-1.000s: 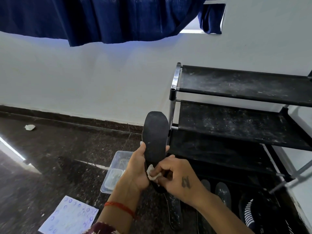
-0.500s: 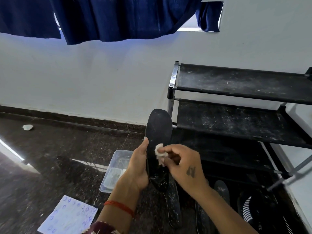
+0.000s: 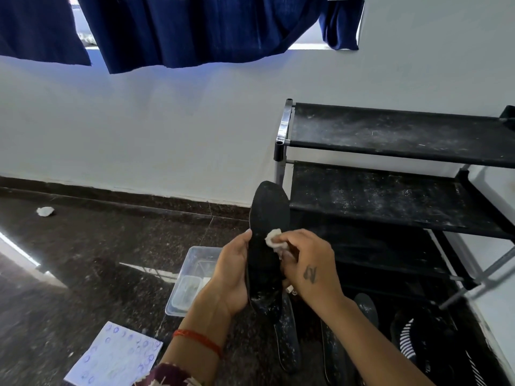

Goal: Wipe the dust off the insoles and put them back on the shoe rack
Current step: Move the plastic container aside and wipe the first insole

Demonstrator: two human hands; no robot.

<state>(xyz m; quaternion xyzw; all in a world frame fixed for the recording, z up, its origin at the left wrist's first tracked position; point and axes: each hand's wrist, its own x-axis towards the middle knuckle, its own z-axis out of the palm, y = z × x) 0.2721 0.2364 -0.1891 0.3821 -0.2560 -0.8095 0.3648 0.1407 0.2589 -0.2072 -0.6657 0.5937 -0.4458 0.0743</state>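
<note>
Left hand (image 3: pixel 232 277) grips a black insole (image 3: pixel 267 246) by its left edge, fingers curled round it, holding it upright with toe end up, just in front of the shoe rack (image 3: pixel 390 196). Right hand (image 3: pixel 306 268) pinches a small white wad of cloth (image 3: pixel 274 238) and presses it against the insole's face about mid-length. White dust shows on the insole's lower heel end. Rack shelves are black and dusty. More dusty insoles (image 3: pixel 287 338) lie on the dark floor (image 3: pixel 97 260) below the hands, beside a black-and-white shoe (image 3: pixel 418 341). Clear plastic container (image 3: pixel 189 280) sits on the floor left of the hands; printed paper sheet (image 3: pixel 114 358) nearer the camera; crumpled white scrap (image 3: pixel 45 211) far left by the wall.
</note>
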